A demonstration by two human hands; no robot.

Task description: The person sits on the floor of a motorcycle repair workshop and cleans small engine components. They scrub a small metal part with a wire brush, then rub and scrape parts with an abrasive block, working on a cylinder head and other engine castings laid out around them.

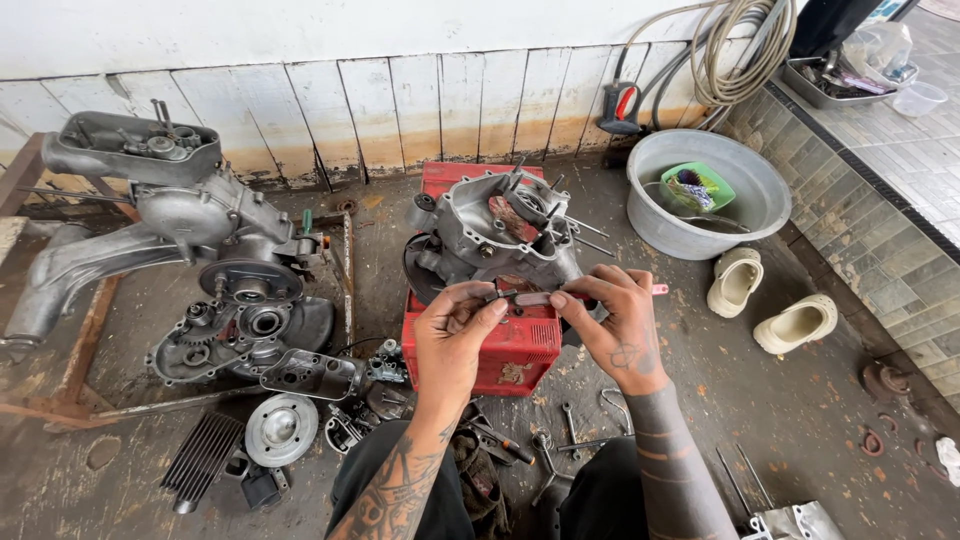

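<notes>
My left hand [455, 330] and my right hand [610, 325] meet in front of me, both pinching a small slim tool with a pink handle [535, 298] that reaches to the right past my fingers. Just beyond them a grey engine crankcase [495, 230] with protruding studs rests on top of a red metal box [500, 345]. My tattooed forearms come up from the bottom edge, over my knees.
A second engine [190, 215] and loose covers, a finned part and a round disc [280, 428] lie left. Spanners [570, 430] rest on the floor by my knees. A grey basin [700, 195], two pale clogs [765, 300] and coiled hose [740, 50] sit right.
</notes>
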